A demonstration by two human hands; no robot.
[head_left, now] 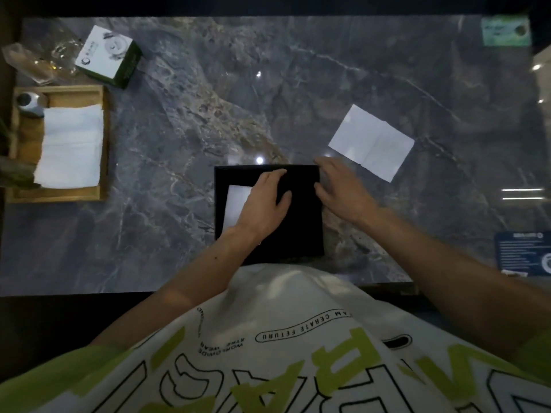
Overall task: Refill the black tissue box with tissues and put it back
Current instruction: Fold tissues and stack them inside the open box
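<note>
The black tissue box lies flat on the marble table just in front of me. A white patch of tissue shows through its left side. My left hand rests flat on top of the box, fingers spread and partly covering the white patch. My right hand touches the box's right edge near the far corner, fingers spread. A folded white tissue stack lies on the table beyond my right hand, apart from it.
A wooden tray at the left holds a white tissue pile and a small grey object. Behind it are a white-and-green carton and clear wrapping. A blue card lies at the right edge.
</note>
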